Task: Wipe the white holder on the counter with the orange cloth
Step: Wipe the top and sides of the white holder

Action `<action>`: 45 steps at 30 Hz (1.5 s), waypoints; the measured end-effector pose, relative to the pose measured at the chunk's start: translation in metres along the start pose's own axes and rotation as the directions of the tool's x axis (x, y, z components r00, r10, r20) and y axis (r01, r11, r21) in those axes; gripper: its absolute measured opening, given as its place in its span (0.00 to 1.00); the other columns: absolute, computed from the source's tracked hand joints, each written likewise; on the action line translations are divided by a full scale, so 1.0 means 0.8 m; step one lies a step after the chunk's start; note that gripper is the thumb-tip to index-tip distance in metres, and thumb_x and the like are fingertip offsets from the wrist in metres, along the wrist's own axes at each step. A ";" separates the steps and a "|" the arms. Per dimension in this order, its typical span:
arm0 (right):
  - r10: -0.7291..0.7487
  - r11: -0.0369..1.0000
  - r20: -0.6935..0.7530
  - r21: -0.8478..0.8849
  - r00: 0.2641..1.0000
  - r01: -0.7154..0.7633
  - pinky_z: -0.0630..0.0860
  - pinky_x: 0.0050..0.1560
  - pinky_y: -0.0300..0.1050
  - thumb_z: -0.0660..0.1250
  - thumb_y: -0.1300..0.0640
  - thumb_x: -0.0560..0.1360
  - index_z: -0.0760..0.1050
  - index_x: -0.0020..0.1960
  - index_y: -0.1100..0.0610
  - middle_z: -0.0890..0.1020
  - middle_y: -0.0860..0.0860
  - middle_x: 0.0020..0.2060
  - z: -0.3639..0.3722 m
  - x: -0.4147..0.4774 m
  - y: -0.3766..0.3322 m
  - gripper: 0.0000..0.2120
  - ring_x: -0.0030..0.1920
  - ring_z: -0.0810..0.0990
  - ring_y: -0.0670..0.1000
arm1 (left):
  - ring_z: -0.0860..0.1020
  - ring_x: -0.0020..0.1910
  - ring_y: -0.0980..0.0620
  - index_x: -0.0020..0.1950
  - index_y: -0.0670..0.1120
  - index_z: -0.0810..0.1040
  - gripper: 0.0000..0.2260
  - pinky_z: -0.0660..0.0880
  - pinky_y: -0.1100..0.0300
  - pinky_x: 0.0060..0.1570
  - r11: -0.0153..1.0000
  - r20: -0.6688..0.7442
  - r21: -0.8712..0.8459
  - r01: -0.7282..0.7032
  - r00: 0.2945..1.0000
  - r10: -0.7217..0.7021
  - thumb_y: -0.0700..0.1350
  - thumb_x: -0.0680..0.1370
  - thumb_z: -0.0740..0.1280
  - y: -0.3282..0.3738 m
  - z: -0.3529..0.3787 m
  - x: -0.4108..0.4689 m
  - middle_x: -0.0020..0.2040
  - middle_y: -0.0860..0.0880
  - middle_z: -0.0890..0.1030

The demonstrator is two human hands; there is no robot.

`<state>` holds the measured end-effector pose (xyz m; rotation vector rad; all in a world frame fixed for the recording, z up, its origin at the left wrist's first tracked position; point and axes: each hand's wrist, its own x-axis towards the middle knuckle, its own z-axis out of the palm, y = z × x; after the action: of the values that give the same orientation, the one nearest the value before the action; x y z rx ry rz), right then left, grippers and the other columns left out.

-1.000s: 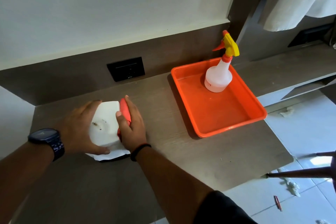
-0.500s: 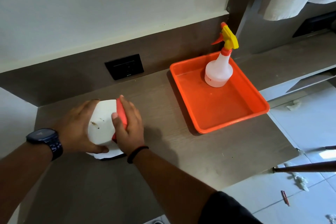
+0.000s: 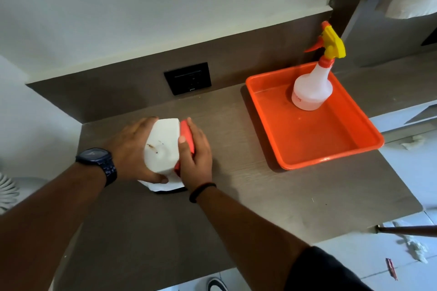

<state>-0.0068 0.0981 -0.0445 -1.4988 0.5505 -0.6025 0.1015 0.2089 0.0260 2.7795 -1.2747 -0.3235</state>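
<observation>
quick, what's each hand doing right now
Left hand: wrapped around the white holder, steadying it.
Right hand: pressing the orange cloth against the holder.

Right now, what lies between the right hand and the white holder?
In the head view, the orange cloth lies between the right hand and the white holder.

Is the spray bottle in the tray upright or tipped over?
Upright: the spray bottle stands on its base in the orange tray's far corner, yellow trigger head on top.

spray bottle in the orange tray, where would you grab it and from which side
Probably by the narrow neck of the translucent white plastic spray bottle, just under its yellow trigger head. It stands upright at the far end of the orange plastic tray, nozzle pointing left, so come from the right, where nothing blocks it.
</observation>
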 end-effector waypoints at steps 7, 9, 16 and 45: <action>0.209 0.978 0.045 0.004 0.977 -0.209 0.65 0.72 0.59 0.56 0.43 0.75 0.68 0.72 0.46 0.74 0.50 0.70 0.002 0.023 0.007 0.26 0.70 0.70 0.52 | 0.59 0.72 0.45 0.75 0.47 0.51 0.65 0.60 0.49 0.69 0.999 0.034 0.010 0.047 0.998 -0.047 0.76 0.45 0.68 -0.006 0.004 -0.001 0.75 0.45 0.60; 0.227 0.974 0.001 0.006 0.974 -0.227 0.66 0.72 0.59 0.57 0.44 0.75 0.68 0.72 0.47 0.74 0.49 0.70 0.001 0.002 0.017 0.26 0.70 0.70 0.51 | 0.60 0.72 0.45 0.75 0.48 0.51 0.65 0.61 0.49 0.69 0.999 0.035 0.012 0.046 0.998 -0.046 0.76 0.45 0.68 -0.005 0.002 -0.001 0.75 0.46 0.60; 0.120 0.993 -0.012 0.014 0.993 -0.120 0.71 0.68 0.57 0.59 0.42 0.73 0.68 0.70 0.44 0.76 0.47 0.67 0.007 -0.002 -0.001 0.26 0.67 0.72 0.48 | 0.63 0.70 0.44 0.74 0.47 0.54 0.64 0.64 0.47 0.67 0.998 0.026 -0.011 0.061 0.998 -0.061 0.74 0.45 0.71 -0.001 -0.001 -0.001 0.73 0.45 0.63; -0.194 0.336 0.609 -0.696 0.769 0.635 0.70 0.62 0.56 0.61 0.43 0.73 0.66 0.72 0.51 0.75 0.49 0.69 -0.038 0.049 -0.094 0.29 0.71 0.67 0.53 | 0.67 0.67 0.42 0.76 0.48 0.38 0.69 0.67 0.51 0.62 0.811 -0.344 -0.577 0.096 0.872 -0.348 0.63 0.49 0.80 0.061 0.052 -0.019 0.70 0.40 0.67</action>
<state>-0.0003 0.0506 0.0314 -2.7978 0.0359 -0.3295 0.0463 0.1897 -0.0049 2.3124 -0.6109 -0.0440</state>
